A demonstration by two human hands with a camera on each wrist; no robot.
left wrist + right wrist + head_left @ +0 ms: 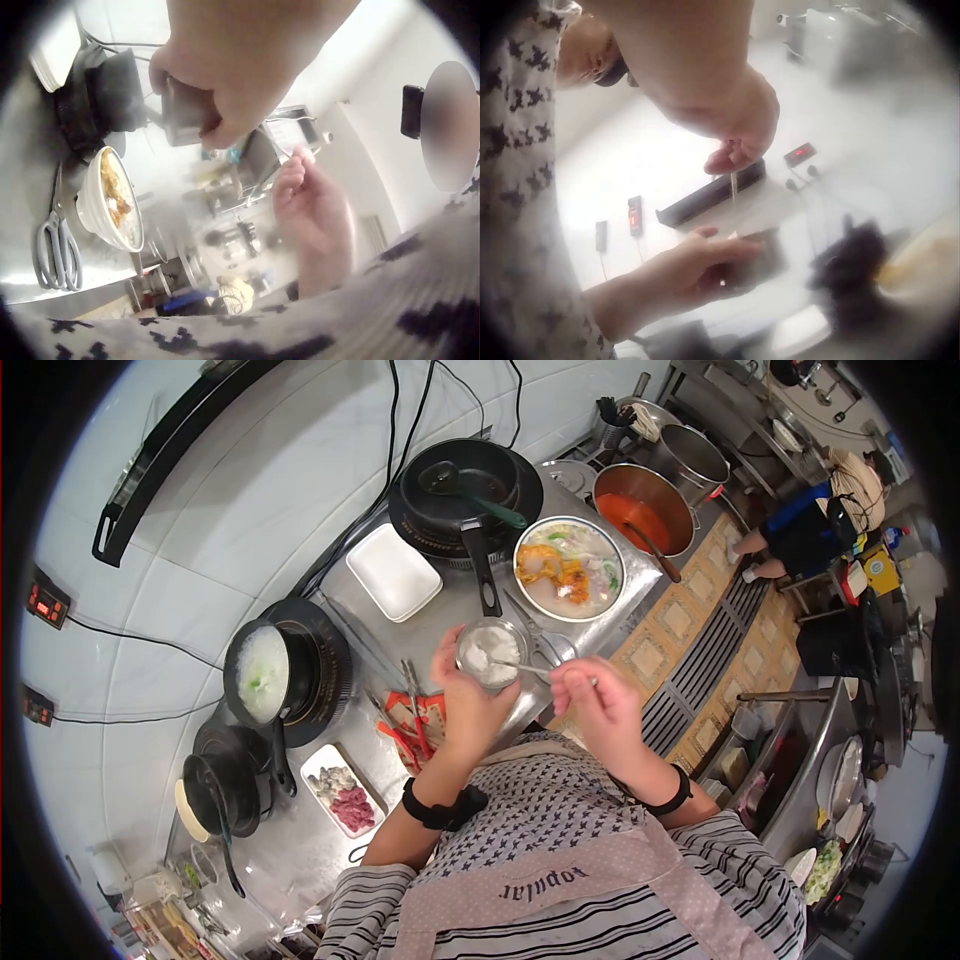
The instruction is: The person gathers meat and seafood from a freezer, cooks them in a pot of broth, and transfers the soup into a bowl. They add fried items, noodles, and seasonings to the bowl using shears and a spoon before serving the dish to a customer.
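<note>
In the head view my left hand point(470, 710) grips a small clear jar point(490, 678) from below and the side, its mouth tilted up. White powder point(482, 644) lies inside. The thumb and fingers of my right hand point(600, 715) pinch the handle of a thin metal spoon point(535, 670), whose tip dips into the powder. From the side, the right wrist view shows the spoon point(734, 189) hanging down from the right hand to the jar point(761, 262). Just beyond the jar stand a white bowl point(90, 210) of soup with orange-yellow topping and grey-handled scissors point(58, 251).
A black frying pan point(486, 565) holding a green-handled ladle point(500, 512) sits behind, beside a white tray point(395, 572). To the left are a pan point(283, 760) of white broth and a tray point(330, 752) of meat. Red soup fills a pot point(686, 530); another person point(800, 525) is far right.
</note>
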